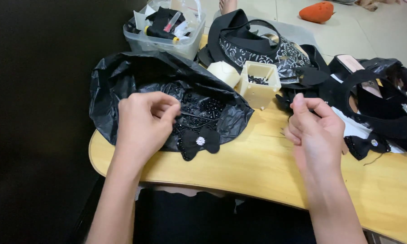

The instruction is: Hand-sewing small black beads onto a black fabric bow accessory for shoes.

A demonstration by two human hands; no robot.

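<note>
My left hand (142, 122) hovers over a crumpled black plastic bag (108, 90), thumb and forefinger pinched on a thin needle-like pin that points right over a heap of small black beads (203, 108). A black beaded bow (198, 142) with a clear stone at its centre lies just below that hand, at the bag's front edge. My right hand (316, 131) is held above the wooden table (257, 167), fingers curled and thumb pressed to the forefinger. What it pinches is too small to see.
A cream square cup (257, 83) of black beads and a cream lid (224, 72) stand behind the bag. A clear box (167, 31) of sewing items sits at the back. Black strapped shoes (257, 45) and another bow (366, 144) crowd the right side. An orange object (317, 11) lies on the floor.
</note>
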